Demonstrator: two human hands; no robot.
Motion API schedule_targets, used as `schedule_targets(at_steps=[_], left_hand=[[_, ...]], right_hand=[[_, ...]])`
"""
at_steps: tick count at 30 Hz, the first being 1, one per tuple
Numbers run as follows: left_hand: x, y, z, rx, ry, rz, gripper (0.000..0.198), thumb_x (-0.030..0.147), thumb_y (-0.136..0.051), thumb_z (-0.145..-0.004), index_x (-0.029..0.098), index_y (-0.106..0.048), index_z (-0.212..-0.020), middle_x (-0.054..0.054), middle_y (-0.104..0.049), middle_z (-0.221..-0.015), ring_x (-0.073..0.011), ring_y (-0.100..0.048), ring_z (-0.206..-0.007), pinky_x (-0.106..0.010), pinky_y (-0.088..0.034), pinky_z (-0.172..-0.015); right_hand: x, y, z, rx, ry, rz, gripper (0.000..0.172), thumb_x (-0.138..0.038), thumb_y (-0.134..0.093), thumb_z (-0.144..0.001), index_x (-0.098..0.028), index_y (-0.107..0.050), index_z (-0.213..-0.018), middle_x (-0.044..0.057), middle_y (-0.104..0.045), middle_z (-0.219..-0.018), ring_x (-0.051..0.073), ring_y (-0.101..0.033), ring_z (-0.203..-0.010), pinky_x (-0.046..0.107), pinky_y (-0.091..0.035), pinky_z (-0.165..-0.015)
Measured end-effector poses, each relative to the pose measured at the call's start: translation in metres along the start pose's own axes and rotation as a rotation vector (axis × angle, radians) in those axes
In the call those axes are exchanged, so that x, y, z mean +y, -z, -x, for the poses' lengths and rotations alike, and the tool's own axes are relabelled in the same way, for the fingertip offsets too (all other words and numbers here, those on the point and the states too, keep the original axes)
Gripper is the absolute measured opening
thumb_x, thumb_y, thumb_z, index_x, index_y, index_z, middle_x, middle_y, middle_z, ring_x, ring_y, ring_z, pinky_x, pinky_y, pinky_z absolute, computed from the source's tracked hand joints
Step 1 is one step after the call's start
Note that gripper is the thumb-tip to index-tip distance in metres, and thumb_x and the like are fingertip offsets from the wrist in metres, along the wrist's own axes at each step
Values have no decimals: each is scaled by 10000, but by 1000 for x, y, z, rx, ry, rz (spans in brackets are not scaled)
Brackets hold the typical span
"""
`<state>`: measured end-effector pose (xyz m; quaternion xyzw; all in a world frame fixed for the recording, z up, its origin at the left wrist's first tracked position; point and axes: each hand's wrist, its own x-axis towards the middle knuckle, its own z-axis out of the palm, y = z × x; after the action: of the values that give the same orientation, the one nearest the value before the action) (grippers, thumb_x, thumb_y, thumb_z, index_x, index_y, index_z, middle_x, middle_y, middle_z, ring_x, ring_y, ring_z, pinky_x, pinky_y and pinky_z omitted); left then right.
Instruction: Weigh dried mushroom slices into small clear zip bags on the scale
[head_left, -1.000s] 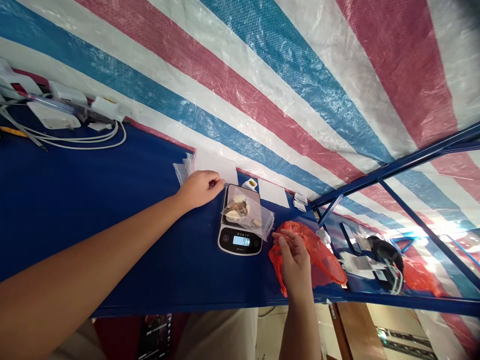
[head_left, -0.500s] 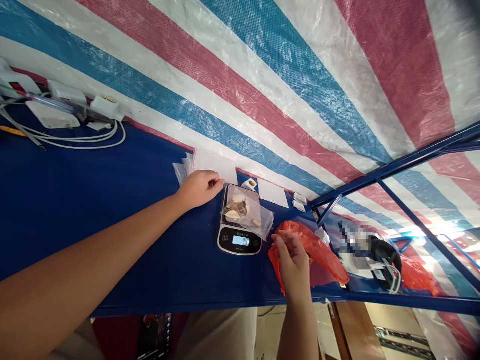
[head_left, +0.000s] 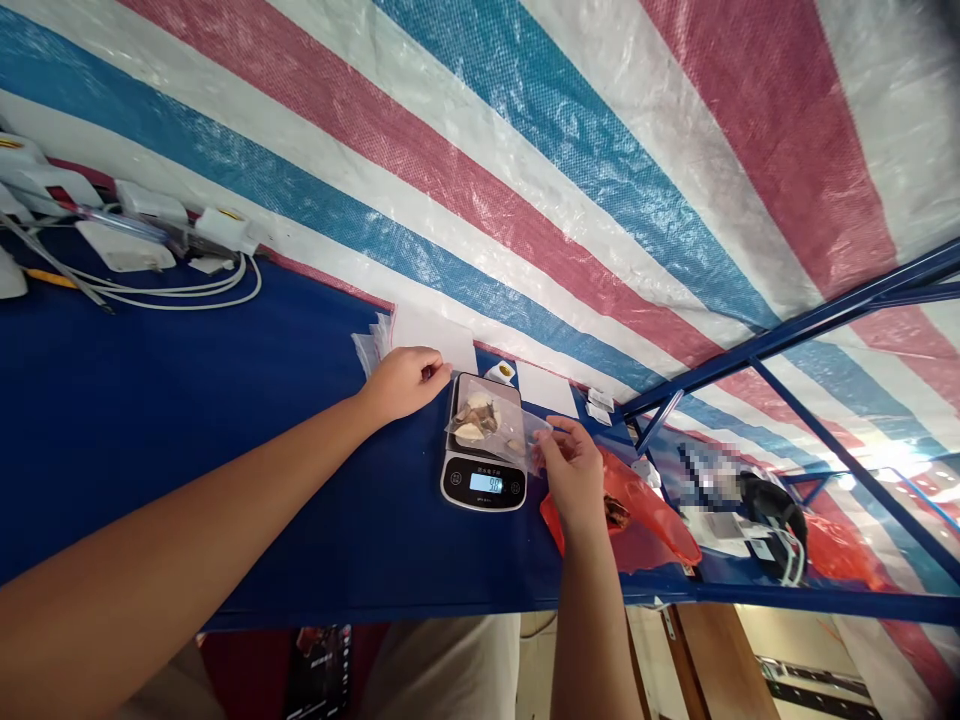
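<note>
A clear plastic bag (head_left: pixel 495 425) of pale, brown-flecked chunks is being rested on the platter of a black-and-silver digital kitchen scale (head_left: pixel 484 490), with its corner being pinched at about 3 o'clock from the scale by the right grip (head_left: pixel 574 470). Thumb and fingers (head_left: pixel 559 435) are being closed on that thin plastic, so the bag is touching the grip at roughly its 10 o'clock. The left grip (head_left: pixel 405 385) is being kept loosely curled at the bag's 9 o'clock, just beside the scale's corner; whether anything is being held in it cannot be told.

A tug on the pinched corner could be enough to drag the bag off the platter, since that corner is being carried past the scale's edge. Any pull or pressure from the grip could also be throwing off the lit reading, whose small digits cannot be read with certainty. If the bag's mouth is unsealed, which cannot be told, the chunks could be spilled by tilting.

A red plastic bag (head_left: pixel 645 520) with a dark lump on it is being left at about 4 o'clock from the scale, on the blue worktop (head_left: pixel 187 470). A stack of clear bags (head_left: pixel 371 350) and a white paper sheet (head_left: pixel 433 335) are lying at about 10 o'clock.
</note>
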<state>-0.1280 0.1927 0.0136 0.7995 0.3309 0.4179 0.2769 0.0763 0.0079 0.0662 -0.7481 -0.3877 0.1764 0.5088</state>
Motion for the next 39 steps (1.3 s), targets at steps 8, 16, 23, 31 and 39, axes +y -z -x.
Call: schedule_targets(at_steps=[8, 16, 23, 31, 39], left_hand=[[1, 2, 1, -9, 7, 12, 381, 386, -495, -935, 209, -386, -616, 7, -470, -587, -134, -431, -579, -313, -299, -609], [1, 3, 1, -15, -19, 13, 389, 376, -497, -933, 214, -351, -610, 8, -447, -573, -137, -421, -560, -315, -296, -592], [1, 4, 1, -14, -20, 13, 400, 373, -500, -933, 215, -347, -599, 7, -459, -570, -138, -425, -552, -312, -303, -584], [-1, 1, 0, -13, -15, 2, 382, 382, -498, -931, 211, -384, -609, 6, -479, -576, -137, -447, -572, -306, -320, -600], [3, 3, 1, -12, -24, 14, 392, 392, -499, -927, 211, -373, -603, 12, -460, -560, -128, -435, -559, -296, -325, -587]], right_hand=[[-107, 31, -2, -242, 613, 451, 222, -355, -612, -986, -235, -786, -1053, 57, -794, -1059, 225, -749, -927, 331, -577, -813], [-149, 36, -6, -211, 577, 550, 231, -386, -650, -957, -236, -813, -1021, 40, -778, -855, 199, -717, -743, 316, -563, -690], [-84, 36, -17, -79, 165, 36, 494, -515, -798, -783, -177, -723, -1137, 80, -776, -951, 209, -737, -758, 340, -627, -661], [30, 57, 46, 149, -144, 28, 596, -630, -812, -725, -160, -709, -1076, 95, -766, -902, 242, -734, -704, 346, -613, -564], [41, 43, 69, 137, -143, -88, 502, -629, -778, -778, -181, -715, -996, 43, -724, -772, 184, -653, -586, 293, -542, -510]])
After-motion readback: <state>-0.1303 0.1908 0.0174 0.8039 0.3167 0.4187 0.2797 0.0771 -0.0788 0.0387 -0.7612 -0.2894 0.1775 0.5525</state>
